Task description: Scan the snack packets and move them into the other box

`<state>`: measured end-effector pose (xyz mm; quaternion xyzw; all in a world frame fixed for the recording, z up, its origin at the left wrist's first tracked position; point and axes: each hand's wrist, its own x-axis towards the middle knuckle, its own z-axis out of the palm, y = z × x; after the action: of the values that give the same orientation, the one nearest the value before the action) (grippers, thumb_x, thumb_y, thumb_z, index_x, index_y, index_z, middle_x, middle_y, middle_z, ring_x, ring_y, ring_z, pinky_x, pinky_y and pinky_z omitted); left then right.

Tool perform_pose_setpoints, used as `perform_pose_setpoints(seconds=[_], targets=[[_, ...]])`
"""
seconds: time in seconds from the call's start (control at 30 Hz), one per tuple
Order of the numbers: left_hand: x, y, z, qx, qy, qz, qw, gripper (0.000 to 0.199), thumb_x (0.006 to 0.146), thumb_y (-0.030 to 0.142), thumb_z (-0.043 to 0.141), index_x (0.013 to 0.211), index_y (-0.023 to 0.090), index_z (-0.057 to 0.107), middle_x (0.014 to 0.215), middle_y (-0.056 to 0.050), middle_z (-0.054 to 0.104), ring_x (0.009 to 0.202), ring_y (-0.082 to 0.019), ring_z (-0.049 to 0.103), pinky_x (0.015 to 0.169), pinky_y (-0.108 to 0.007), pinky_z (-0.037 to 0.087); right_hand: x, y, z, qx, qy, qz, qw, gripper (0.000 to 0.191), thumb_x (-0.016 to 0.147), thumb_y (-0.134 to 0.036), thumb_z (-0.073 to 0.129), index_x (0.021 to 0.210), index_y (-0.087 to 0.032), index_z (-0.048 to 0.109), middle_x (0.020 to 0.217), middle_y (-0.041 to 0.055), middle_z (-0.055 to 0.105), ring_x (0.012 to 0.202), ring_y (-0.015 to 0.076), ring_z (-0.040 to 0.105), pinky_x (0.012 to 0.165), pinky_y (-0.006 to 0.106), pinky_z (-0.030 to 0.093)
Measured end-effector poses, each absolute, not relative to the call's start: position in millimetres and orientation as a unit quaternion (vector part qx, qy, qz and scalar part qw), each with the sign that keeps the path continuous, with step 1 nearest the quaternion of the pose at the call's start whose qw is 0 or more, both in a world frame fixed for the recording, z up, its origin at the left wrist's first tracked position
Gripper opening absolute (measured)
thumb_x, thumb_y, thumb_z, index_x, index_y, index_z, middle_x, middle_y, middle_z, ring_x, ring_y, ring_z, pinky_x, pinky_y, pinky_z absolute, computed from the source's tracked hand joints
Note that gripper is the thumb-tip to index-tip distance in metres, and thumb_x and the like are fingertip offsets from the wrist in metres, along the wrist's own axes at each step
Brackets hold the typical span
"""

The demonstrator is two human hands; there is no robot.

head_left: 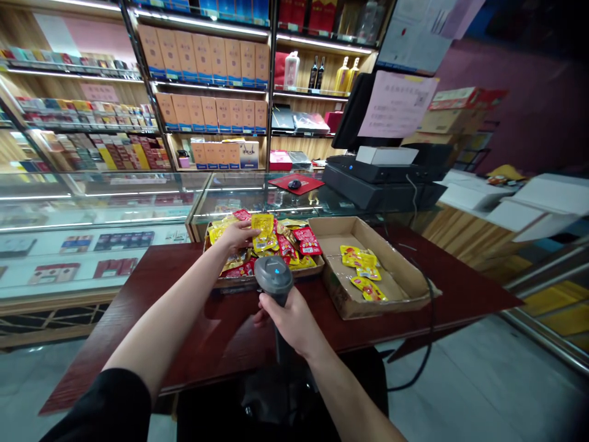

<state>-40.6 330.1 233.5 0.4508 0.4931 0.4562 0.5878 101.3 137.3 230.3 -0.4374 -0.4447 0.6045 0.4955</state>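
A black left sleeve (101, 408) fills the lower corner, and the bare forearm runs up from it to the left hand (237, 238), which lies on a heap of yellow and red snack packets (276, 245) in a shallow tray (267, 279). Its fingers rest on the packets, loosely curved and slightly apart; whether they pinch one cannot be told. The right hand (289, 322) is closed around the handle of a grey scanner (273, 276), with the fingers wrapped tight and the head of the scanner pointing up just in front of the tray.

The tray sits on a dark red table (138, 294), right beside a cardboard box (400, 279) that holds a few yellow packets (361, 270) on its floor. A black cable (430, 325) runs across the table and droops over its edge. Behind stand a glass counter (105, 209) and a till (381, 184).

The heap is piled above the tray's rim, so a careless sweep of the left hand could spill slippery packets onto the table. The cable could snag the box or drag on the scanner if pulled taut.
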Motion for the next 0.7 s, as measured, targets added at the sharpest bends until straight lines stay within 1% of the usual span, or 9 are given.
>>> perform_pose_setpoints(seconds=[0.13,0.33,0.43,0.57,0.63,0.7], targets=[[-41.6,331.2,233.4,0.463,0.478,0.452,0.593,0.050,0.047,0.025,0.086,0.093,0.016,0.068,0.085,-0.006,0.070,0.071,-0.017,0.066,0.056,-0.024,0.054,101.5,136.1,231.5,-0.439,-0.445,0.599,0.500,0.026,0.067,-0.035,0.066,0.078,-0.019,0.050,0.055,-0.0044,0.058,0.046,0.0158,0.063,0.046,0.028,0.054],[-43.4,331.6,234.8,0.467,0.483,0.455,0.585,0.053,0.045,0.024,0.087,0.094,0.017,0.067,0.087,-0.006,0.069,0.071,-0.016,0.065,0.056,-0.025,0.052,101.5,141.6,233.4,-0.450,-0.444,0.598,0.492,0.024,0.068,-0.036,0.065,0.075,-0.018,0.050,0.047,-0.0051,0.055,0.042,0.0159,0.061,0.045,0.027,0.053],[-43.5,332.0,234.8,0.451,0.497,0.461,0.581,0.053,0.047,0.022,0.086,0.096,0.017,0.066,0.088,-0.006,0.069,0.073,-0.018,0.066,0.061,-0.028,0.053,101.5,141.7,235.9,-0.453,-0.446,0.599,0.487,0.024,0.068,-0.036,0.065,0.074,-0.018,0.050,0.045,-0.0042,0.056,0.041,0.0157,0.060,0.045,0.027,0.052],[-43.6,331.6,235.7,0.425,0.512,0.471,0.579,0.057,0.049,0.021,0.086,0.101,0.019,0.064,0.089,-0.007,0.070,0.075,-0.022,0.067,0.067,-0.034,0.054,100.5,140.8,233.6,-0.449,-0.452,0.599,0.486,0.023,0.069,-0.036,0.064,0.076,-0.018,0.051,0.044,-0.0035,0.056,0.041,0.0166,0.060,0.048,0.030,0.054],[-44.0,330.1,237.3,0.431,0.506,0.465,0.585,0.054,0.051,0.022,0.085,0.100,0.020,0.064,0.089,-0.007,0.071,0.077,-0.023,0.068,0.067,-0.034,0.054,100.3,141.2,230.8,-0.445,-0.450,0.601,0.488,0.024,0.070,-0.037,0.064,0.076,-0.017,0.052,0.049,-0.0021,0.057,0.045,0.0172,0.061,0.048,0.031,0.054],[-44.5,327.2,239.5,0.444,0.495,0.451,0.595,0.049,0.052,0.023,0.085,0.097,0.020,0.066,0.088,-0.008,0.071,0.076,-0.023,0.068,0.065,-0.034,0.054,101.9,144.5,229.4,-0.435,-0.448,0.599,0.501,0.025,0.069,-0.036,0.066,0.080,-0.016,0.055,0.064,0.0023,0.063,0.057,0.0192,0.066,0.050,0.031,0.054]])
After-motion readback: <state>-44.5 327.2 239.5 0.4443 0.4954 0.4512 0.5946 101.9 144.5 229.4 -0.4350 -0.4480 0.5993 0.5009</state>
